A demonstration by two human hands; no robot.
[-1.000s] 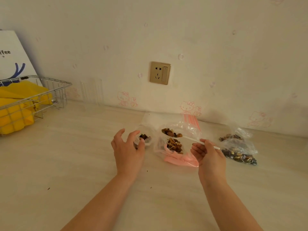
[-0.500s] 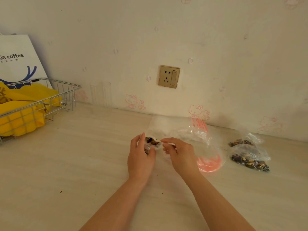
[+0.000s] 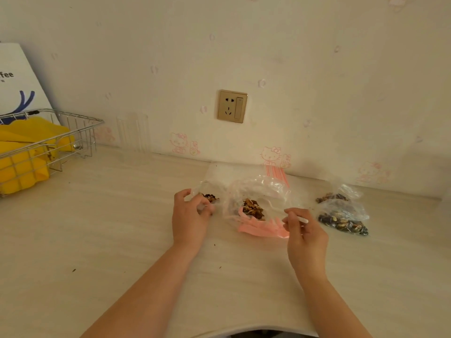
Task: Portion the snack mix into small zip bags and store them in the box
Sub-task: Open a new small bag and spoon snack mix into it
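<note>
Far left of frame: wire basket (image 3: 73, 132) with yellow items inside, white paper bag (image 3: 17, 79) behind it against the wall. Clear glass (image 3: 133, 135) at the wall, left of centre. Wall socket (image 3: 232, 106) upper centre.

Left hand (image 3: 190, 215), centre frame: fingers curled round the mouth of a small zip bag (image 3: 207, 197) lying on the counter (image 3: 97, 228), a bit of snack mix visible in it.

Just right of it: large clear bag (image 3: 258, 191) with pink zip edge, open, snack mix (image 3: 253, 208) piled inside.

Right hand (image 3: 305, 232), right of centre: pinches a thin white spoon handle (image 3: 301, 219); bowl end sits inside the large bag.

Right side: two more bags of mix (image 3: 344, 215), near the wall, apart from both hands.
</note>
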